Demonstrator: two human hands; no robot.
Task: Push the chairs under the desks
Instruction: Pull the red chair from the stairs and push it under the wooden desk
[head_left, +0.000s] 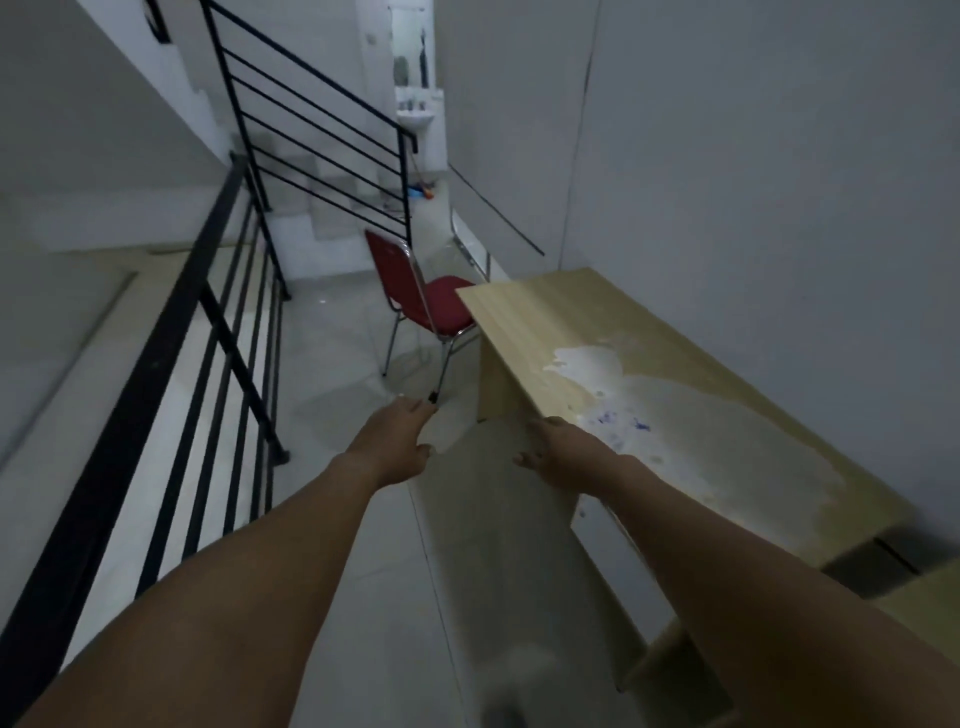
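A red padded chair (415, 291) with chrome legs stands ahead in the hallway, its seat partly behind the far corner of a light wooden desk (571, 317). The desk runs along the right wall, and its top is worn white in patches. Both my arms reach forward. My left hand (400, 431) hangs over the floor, fingers loosely apart, holding nothing, short of the chair's near leg. My right hand (561, 452) is by the desk's front edge, fingers spread and empty; whether it touches the edge I cannot tell.
A black metal stair railing (171, 353) lines the left side of the narrow tiled passage. Stairs rise behind the chair. A second wooden surface (924, 597) adjoins the desk at the near right. A washbasin (415, 117) and cleaning tools sit at the far end.
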